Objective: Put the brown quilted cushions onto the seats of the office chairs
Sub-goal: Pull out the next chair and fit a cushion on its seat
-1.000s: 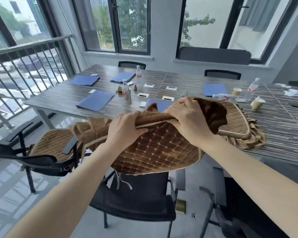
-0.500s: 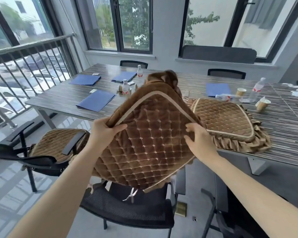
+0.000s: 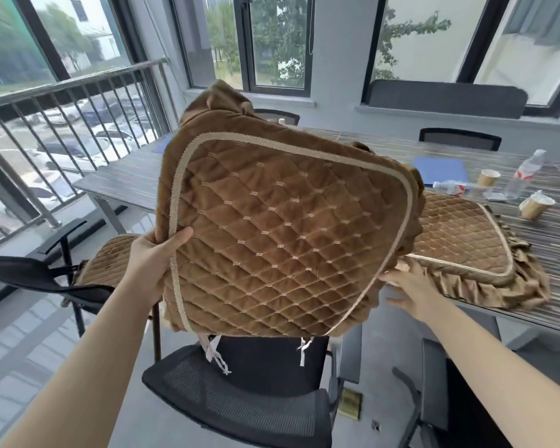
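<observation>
Above black mesh chair (image 3: 240, 402): left hand (image 3: 149, 266) pinching brown quilted cushion (image 3: 282, 234); right hand (image 3: 411, 292) gripping its edge.

A brown quilted cushion (image 3: 285, 240) is held above the black mesh office chair (image 3: 240, 402), a second frilled brown cushion (image 3: 466, 247) lying on the striped wooden bench (image 3: 556, 240) to its right, a third brown cushion (image 3: 110, 263) on the left chair.

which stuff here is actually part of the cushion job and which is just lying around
Part of the job:
held cushion, in left hand and right hand
cushion on table
cushion on left chair
bare black chair

Lying about:
paper cups
water bottles
blue folder
</observation>
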Demonstrator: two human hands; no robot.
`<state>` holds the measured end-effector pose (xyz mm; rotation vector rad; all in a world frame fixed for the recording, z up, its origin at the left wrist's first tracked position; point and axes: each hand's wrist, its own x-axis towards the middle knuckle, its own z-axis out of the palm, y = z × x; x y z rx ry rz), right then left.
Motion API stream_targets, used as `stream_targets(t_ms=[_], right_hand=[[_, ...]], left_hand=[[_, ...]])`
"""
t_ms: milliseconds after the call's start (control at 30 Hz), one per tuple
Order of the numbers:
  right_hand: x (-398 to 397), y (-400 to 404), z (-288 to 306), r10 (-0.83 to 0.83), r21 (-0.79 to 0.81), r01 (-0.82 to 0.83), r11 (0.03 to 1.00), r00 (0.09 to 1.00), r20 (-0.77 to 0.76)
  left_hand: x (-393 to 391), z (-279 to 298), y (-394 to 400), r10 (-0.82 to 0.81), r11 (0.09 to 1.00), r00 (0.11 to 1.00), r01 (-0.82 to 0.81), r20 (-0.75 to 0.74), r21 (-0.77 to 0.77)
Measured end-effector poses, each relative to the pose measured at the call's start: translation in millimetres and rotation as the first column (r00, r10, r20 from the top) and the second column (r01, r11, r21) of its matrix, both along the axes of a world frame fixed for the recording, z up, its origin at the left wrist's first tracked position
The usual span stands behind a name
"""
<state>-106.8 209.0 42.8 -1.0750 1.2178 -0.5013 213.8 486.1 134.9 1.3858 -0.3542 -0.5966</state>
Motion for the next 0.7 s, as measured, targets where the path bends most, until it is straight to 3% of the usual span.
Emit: stream_targets(t_ms=[167, 333, 567, 700], right_hand=[[34, -13, 11, 0.082, -0.022, -0.080, 0.997, 0.989, 0.125], [69, -28, -2, -0.002, -0.113, 0.017, 0.993, 0.991, 0.136], [121, -34, -50, -0.181, -0.183, 0.181, 0.966, 0.983, 0.020], [145, -26, -91, -0.272, -0.218, 0.243, 0.945, 0.956, -0.113]], left_hand=[[24, -21, -10, 0.020, 1.000, 0.999, -0.020, -0.035, -0.012], [72, -60, -30, -0.002, 0.999, 1.000, 0.003, -0.020, 0.046], [154, -137, -80, -0.049, 0.983, 0.997, 0.057, -0.052, 0.174], [185, -195, -106, -0.122, 0.927, 0.989, 0.142, -0.078, 0.346]])
